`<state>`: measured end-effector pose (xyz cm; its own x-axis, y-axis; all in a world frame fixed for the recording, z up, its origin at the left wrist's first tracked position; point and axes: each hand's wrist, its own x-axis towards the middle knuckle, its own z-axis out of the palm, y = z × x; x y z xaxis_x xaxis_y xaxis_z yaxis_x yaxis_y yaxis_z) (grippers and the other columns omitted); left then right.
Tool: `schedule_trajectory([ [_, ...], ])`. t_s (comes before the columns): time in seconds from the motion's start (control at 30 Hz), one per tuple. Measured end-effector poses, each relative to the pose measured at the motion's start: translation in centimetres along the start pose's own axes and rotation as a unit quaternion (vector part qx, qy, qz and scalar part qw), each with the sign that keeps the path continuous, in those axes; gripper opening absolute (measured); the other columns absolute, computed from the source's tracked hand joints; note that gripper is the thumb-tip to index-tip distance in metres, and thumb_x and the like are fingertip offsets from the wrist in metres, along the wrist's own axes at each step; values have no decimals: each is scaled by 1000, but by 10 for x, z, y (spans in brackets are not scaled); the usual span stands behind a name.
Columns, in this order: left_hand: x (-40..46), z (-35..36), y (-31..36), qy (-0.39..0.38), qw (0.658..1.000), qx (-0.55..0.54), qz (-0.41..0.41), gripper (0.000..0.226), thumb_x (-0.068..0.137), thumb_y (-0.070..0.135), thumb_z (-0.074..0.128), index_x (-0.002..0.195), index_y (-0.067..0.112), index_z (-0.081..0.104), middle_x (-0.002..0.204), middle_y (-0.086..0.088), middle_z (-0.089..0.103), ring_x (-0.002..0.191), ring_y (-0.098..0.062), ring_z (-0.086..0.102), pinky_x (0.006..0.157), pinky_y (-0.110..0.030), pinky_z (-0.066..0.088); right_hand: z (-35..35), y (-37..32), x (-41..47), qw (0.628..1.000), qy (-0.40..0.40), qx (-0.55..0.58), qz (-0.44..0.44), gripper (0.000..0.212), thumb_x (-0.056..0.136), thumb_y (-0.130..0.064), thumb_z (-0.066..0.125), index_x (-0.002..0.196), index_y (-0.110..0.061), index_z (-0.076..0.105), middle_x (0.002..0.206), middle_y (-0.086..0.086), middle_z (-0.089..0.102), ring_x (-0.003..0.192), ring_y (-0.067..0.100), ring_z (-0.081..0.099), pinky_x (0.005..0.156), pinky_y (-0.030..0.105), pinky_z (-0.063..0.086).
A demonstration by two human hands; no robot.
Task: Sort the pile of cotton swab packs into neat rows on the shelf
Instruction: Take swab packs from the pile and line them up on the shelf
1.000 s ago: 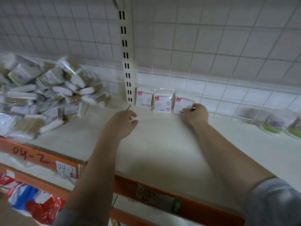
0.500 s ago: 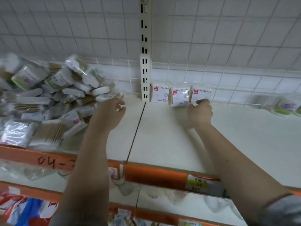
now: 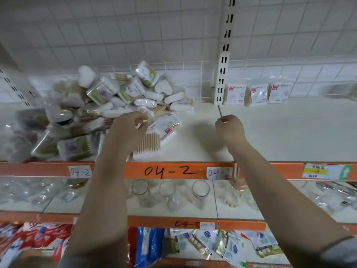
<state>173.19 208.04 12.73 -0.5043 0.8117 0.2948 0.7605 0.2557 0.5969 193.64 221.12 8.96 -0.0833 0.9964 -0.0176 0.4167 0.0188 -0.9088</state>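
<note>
A loose pile of cotton swab packs (image 3: 116, 97) covers the left part of the white shelf (image 3: 270, 132). Three white packs with red labels (image 3: 258, 94) stand in a row against the back grid, right of the slotted post (image 3: 224, 55). My left hand (image 3: 127, 128) is at the pile's right edge, its thumb and fingers curled and pinching the edge of a clear swab pack (image 3: 164, 125). A pack of wooden-stick swabs (image 3: 148, 146) lies just beneath it. My right hand (image 3: 229, 128) hovers over bare shelf with curled fingers and holds nothing.
The orange shelf rail (image 3: 170, 171) is marked 04-2. Glass cups in clear wrap (image 3: 166, 190) stand on the shelf below, and coloured packets (image 3: 208, 242) lie on the lowest one. A blurred pack (image 3: 340, 89) sits far right at the back.
My right hand has left the third pack in the row and pulled back toward the front. My left hand has moved onto the pile's edge. The view has swung left.
</note>
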Motion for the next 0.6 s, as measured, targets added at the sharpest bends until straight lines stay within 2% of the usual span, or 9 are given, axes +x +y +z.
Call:
schedule_trajectory([
  [0.13, -6, -15, -18, 1, 1000, -12, -13, 21, 93, 21, 54, 111, 20, 64, 109, 3, 63, 104, -11, 57, 88, -26, 42, 29, -15, -24, 998, -50, -12, -39, 27, 89, -16, 50, 112, -7, 62, 100, 2, 59, 88, 18, 53, 74, 25, 40],
  [0.27, -8, -24, -32, 19, 1000, -6, -18, 19, 93, 19, 54, 108, 18, 65, 109, 2, 64, 105, -13, 57, 89, -27, 43, 51, -31, -44, 984, -136, -50, -105, 18, 88, -24, 58, 100, -12, 65, 79, -5, 60, 79, 15, 55, 62, 20, 40],
  [0.37, -9, -30, -42, 32, 999, 2, -19, 20, 93, 18, 53, 109, 17, 66, 109, 1, 65, 105, -12, 58, 85, -23, 40, 64, -41, -56, 961, -179, -134, -161, 28, 88, -37, 58, 104, -14, 64, 96, 1, 66, 90, 19, 60, 74, 25, 43],
  [0.5, -10, -33, -47, 56, 998, 9, 0, 22, 94, 15, 53, 111, 12, 66, 107, -3, 67, 97, -8, 56, 82, -21, 39, 76, -53, -61, 935, -206, -225, -183, 54, 89, -50, 54, 125, -10, 51, 120, 8, 60, 112, 25, 55, 86, 30, 42],
  [0.6, -9, -36, -46, 59, 998, 22, 9, 22, 93, 14, 54, 111, 11, 66, 105, -3, 68, 95, -8, 57, 80, -20, 39, 84, -56, -56, 930, -225, -240, -163, 70, 85, -54, 58, 134, -9, 38, 119, 10, 61, 112, 26, 56, 86, 33, 44],
])
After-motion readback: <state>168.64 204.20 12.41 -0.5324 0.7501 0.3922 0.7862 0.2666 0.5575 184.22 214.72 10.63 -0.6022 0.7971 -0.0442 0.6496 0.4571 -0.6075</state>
